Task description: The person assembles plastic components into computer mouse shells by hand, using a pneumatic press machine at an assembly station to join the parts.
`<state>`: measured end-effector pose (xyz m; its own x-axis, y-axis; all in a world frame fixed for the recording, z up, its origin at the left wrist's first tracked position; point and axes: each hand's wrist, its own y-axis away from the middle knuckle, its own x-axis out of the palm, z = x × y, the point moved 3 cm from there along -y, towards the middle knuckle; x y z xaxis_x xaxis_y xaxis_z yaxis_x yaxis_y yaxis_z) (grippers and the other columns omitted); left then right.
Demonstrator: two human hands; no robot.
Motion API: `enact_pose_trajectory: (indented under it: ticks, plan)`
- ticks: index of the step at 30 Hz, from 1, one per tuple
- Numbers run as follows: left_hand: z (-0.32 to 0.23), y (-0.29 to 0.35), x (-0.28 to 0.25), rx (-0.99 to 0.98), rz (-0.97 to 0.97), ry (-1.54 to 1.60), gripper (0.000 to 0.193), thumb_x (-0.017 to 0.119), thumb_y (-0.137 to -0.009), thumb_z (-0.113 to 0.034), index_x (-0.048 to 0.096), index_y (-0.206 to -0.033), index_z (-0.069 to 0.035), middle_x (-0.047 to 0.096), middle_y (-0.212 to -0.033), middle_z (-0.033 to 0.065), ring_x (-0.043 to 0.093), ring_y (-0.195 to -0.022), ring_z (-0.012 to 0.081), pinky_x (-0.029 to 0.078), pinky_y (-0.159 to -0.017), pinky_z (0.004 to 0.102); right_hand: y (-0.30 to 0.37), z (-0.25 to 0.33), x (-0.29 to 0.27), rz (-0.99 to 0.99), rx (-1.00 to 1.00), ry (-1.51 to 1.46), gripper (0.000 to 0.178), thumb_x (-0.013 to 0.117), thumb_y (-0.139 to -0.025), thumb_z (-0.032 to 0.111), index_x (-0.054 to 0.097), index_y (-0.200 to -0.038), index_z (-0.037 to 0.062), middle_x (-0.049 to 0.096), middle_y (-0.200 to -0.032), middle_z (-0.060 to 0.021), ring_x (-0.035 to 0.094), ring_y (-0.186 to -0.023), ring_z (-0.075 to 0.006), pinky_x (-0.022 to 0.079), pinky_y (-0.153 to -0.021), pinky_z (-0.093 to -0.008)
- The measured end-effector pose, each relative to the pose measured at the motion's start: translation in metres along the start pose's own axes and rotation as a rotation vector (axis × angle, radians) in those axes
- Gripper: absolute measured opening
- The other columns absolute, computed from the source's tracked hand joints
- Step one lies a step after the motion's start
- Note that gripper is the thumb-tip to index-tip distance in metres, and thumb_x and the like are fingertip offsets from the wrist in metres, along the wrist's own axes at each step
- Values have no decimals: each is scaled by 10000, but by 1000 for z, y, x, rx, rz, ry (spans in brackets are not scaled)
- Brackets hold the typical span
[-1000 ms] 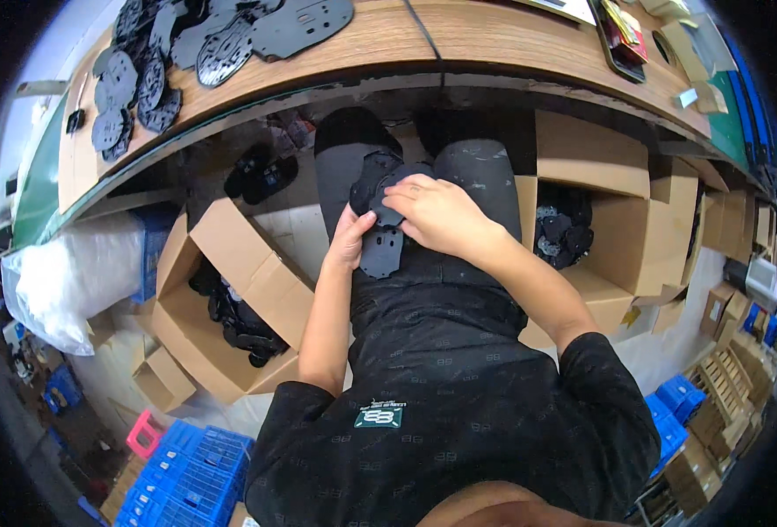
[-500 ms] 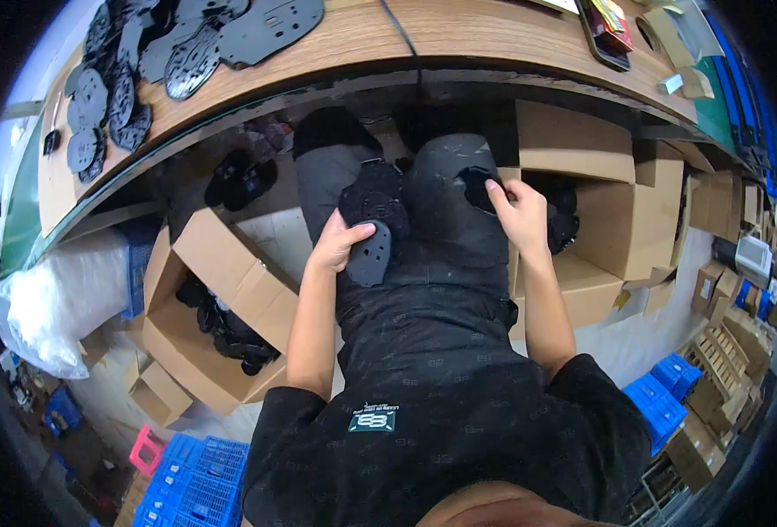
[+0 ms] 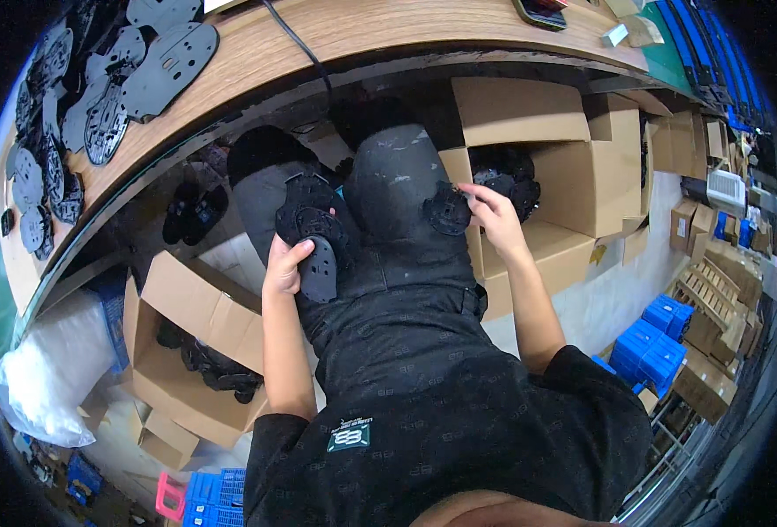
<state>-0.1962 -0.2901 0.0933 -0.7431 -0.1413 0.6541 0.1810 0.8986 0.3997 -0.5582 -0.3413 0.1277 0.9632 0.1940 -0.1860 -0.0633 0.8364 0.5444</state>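
My left hand (image 3: 285,265) is closed over my thigh, its thumb on a smooth dark plastic plate (image 3: 321,270) with small holes. Behind that plate, and also in the left hand's grip, lies a larger black moulded plastic piece (image 3: 311,209) with ridges and openings. Over the other thigh, my right hand (image 3: 496,221) pinches the edge of a small rounded black plastic part (image 3: 446,211). A gap separates this part from the pieces on the left. The fingers under the left-hand pieces are mostly hidden.
To the right, an open carton (image 3: 573,189) holds black parts (image 3: 507,176). Another carton (image 3: 164,373) with black pieces (image 3: 208,360) stands at lower left. A wooden table (image 3: 388,39) crosses ahead, loaded with black plates (image 3: 167,70) at left. Blue crates (image 3: 647,351) are at right.
The whole view has shifted and turned, so the table and cartons sit differently. The small part in my right hand now shows its broad face more fully. Both hands keep their holds.
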Motion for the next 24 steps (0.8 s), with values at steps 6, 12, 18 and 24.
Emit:
enact_pose_trajectory:
  ticks: [6,12,18,24]
  plan:
    - [1,1,0,-5,-18,19,722,752,-771,-106,432,-1410,-1,585,-1336,211,574,-1239,306,429,-1082,398,21,4,-5,114,-161,272,475,591,-860,37,582,-1333,73,687,-1102,-64,617,-870,-136,539,-777,-298]
    - [-1,0,3,-5,-9,43,728,760,-762,-116,438,-1400,20,587,-1333,212,575,-1237,302,420,-1092,394,24,28,8,90,-523,901,448,788,-778,254,657,-1169,79,637,-1082,-111,621,-903,-309,522,-854,-379]
    - [-2,-5,-1,3,-18,-11,776,756,-752,-125,401,-1427,18,581,-1343,214,579,-1231,315,443,-1074,400,1,46,20,168,-704,916,501,810,-739,298,614,-1133,57,615,-1113,-125,609,-1036,-328,505,-911,-406]
    - [0,1,-2,-40,-24,32,719,777,-736,-143,475,-1366,25,614,-1301,186,592,-1216,300,448,-1065,395,-7,66,44,144,-742,1140,487,691,-764,251,594,-1207,71,648,-1014,-190,668,-869,-355,547,-790,-429]
